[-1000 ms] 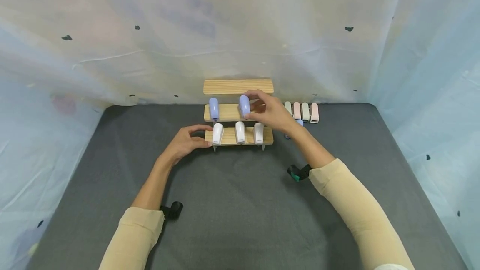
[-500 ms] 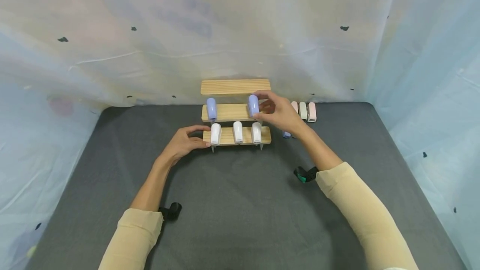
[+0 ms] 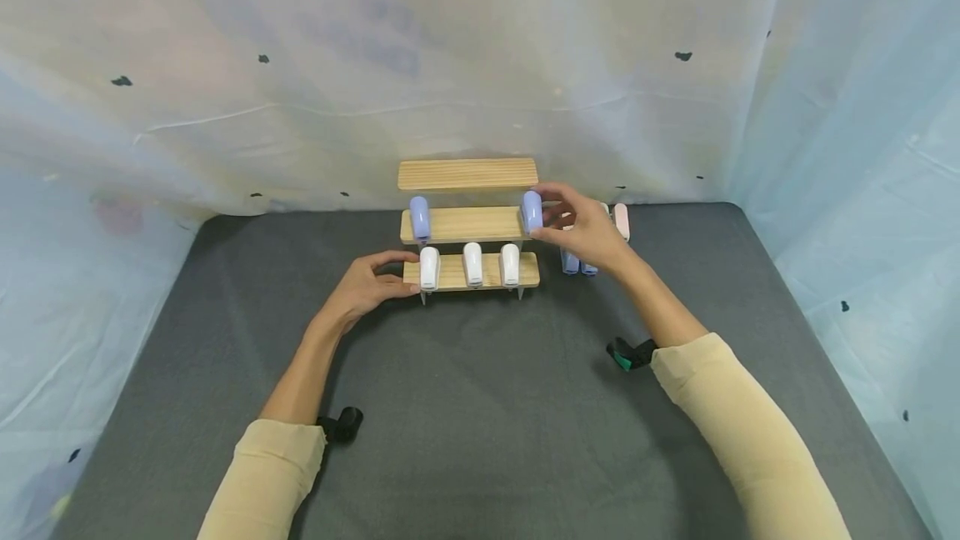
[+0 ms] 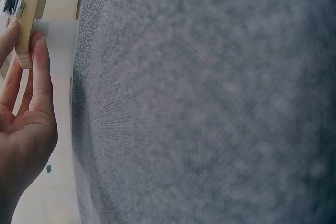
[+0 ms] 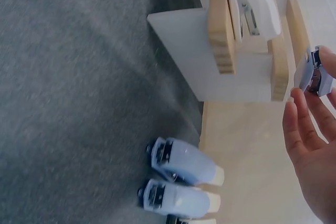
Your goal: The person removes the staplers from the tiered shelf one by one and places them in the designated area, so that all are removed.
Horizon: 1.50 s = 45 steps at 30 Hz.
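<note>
A three-tier wooden rack [image 3: 450, 275] stands at the back of the table. My left hand [image 3: 365, 286] grips the left end of its lowest board [image 4: 32, 19], thumb on one face and fingers on the other. Three white mini staplers [image 3: 472, 264] stand along that board. On the middle board, a periwinkle-blue stapler [image 3: 420, 217] sits at the left end. My right hand [image 3: 587, 227] pinches another blue stapler [image 3: 532, 212] at the right end of the middle board. In the right wrist view its metal underside shows between thumb and fingers of my right hand [image 5: 315, 135].
Right of the rack, two blue staplers [image 5: 184, 162] lie side by side on the grey cloth. Behind them a pink stapler [image 3: 621, 222] shows, others partly hidden by my right hand. The rack's top board [image 3: 467, 174] bears nothing. A pale curtain [image 3: 465, 48] hangs behind the table.
My right hand has slid the blue stapler rightward along the middle board, from right of centre to the right end. My left hand keeps its grip on the lowest board.
</note>
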Each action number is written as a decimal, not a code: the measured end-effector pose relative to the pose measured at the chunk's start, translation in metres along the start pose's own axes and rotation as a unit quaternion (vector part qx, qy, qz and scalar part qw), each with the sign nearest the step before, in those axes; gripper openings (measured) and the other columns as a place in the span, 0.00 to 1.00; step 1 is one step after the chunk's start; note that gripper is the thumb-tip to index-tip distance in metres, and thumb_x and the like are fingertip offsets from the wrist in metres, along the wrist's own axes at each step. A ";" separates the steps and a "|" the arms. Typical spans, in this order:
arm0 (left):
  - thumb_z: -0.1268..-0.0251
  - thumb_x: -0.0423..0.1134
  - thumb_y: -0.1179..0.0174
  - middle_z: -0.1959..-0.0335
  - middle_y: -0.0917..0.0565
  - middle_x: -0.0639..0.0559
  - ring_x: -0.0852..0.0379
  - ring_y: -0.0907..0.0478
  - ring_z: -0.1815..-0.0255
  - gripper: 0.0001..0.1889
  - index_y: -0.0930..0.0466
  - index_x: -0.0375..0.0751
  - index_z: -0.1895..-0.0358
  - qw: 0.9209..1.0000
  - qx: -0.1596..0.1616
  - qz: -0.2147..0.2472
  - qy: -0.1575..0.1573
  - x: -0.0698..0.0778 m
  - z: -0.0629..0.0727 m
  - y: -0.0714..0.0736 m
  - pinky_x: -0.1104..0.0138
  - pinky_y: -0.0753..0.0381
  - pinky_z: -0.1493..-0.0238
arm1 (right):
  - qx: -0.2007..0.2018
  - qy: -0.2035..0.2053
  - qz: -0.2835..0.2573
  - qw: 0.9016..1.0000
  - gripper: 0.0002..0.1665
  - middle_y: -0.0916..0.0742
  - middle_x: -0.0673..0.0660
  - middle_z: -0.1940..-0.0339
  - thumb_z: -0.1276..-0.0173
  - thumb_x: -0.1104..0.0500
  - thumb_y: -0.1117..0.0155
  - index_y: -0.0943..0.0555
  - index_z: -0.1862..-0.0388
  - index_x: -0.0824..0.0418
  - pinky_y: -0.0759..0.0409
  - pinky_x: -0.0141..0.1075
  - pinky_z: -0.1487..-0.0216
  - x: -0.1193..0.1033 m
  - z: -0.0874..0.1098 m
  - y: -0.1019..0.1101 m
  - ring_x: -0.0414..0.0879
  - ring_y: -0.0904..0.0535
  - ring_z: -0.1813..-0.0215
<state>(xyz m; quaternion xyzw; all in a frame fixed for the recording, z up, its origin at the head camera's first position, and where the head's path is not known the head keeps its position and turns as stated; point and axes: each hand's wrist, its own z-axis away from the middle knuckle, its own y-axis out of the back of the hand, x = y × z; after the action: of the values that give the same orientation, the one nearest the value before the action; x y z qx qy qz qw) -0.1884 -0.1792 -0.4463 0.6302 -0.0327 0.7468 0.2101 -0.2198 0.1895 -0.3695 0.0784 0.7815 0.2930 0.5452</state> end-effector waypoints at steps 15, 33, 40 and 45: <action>0.43 0.37 0.26 0.46 0.19 0.37 0.48 0.16 0.51 0.32 0.25 0.45 0.34 1.000 -0.013 0.019 -0.002 -0.003 0.001 0.005 0.55 0.22 0.45 | 0.006 -0.015 0.014 1.000 0.37 0.21 0.65 0.38 0.37 0.65 0.27 0.30 0.30 0.64 0.23 0.55 0.46 -0.003 0.015 0.015 0.62 0.20 0.47; 0.43 0.34 0.27 0.42 0.23 0.37 0.48 0.16 0.52 0.30 0.24 0.42 0.35 0.999 -0.013 0.029 -0.024 -0.003 0.003 0.003 0.60 0.20 0.50 | 0.019 -0.059 0.036 0.997 0.37 0.20 0.61 0.39 0.39 0.65 0.25 0.29 0.31 0.58 0.21 0.53 0.47 0.024 0.037 0.036 0.58 0.19 0.47; 0.43 0.32 0.27 0.37 0.28 0.41 0.48 0.16 0.53 0.29 0.24 0.42 0.36 0.999 -0.010 0.035 -0.027 -0.003 0.003 0.001 0.62 0.19 0.52 | 0.020 -0.061 0.051 0.997 0.37 0.20 0.59 0.38 0.38 0.61 0.25 0.28 0.31 0.56 0.20 0.52 0.48 0.035 0.046 0.044 0.56 0.19 0.47; 0.43 0.34 0.27 0.38 0.26 0.40 0.48 0.16 0.53 0.29 0.24 0.42 0.37 0.999 -0.007 0.026 -0.025 -0.003 0.003 0.000 0.61 0.19 0.52 | 0.021 -0.072 0.056 0.996 0.38 0.21 0.61 0.37 0.38 0.62 0.26 0.29 0.30 0.59 0.21 0.55 0.46 0.042 0.055 0.048 0.59 0.19 0.46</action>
<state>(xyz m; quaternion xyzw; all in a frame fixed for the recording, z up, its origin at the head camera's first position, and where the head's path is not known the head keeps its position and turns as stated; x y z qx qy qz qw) -0.1855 -0.1807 -0.4486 0.6458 -0.0596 0.7361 0.1937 -0.1966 0.2674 -0.3902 0.1548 0.7404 0.3000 0.5812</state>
